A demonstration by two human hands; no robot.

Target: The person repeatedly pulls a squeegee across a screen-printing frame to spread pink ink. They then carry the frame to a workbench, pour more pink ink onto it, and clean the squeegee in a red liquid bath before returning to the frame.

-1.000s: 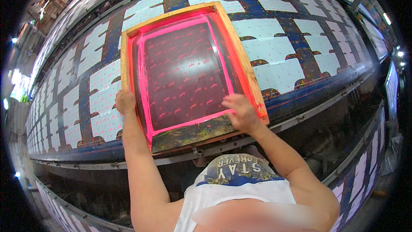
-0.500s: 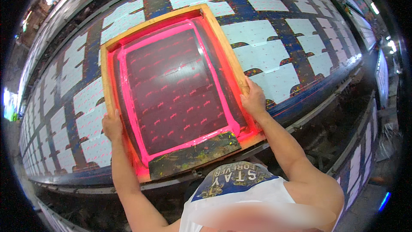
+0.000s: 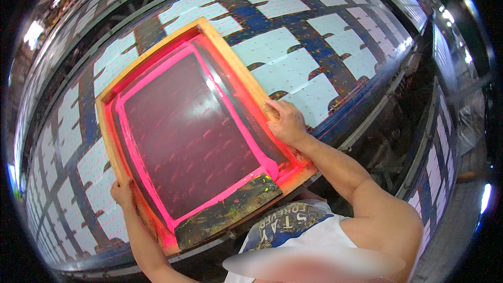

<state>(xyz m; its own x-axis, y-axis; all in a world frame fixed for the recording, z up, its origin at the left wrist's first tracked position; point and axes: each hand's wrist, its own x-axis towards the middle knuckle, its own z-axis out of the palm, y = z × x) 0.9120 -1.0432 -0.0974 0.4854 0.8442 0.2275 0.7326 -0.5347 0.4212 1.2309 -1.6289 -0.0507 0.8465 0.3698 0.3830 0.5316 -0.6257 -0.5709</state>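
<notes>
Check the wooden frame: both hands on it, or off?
On: the wooden frame has the left hand gripping its left side, the right hand its right. Whether it is lifted off the table, I cannot tell.

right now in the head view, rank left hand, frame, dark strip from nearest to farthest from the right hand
1. Frame: right rail in the right hand
2. Dark strip: frame's near end
3. Left hand: frame's left side
</notes>
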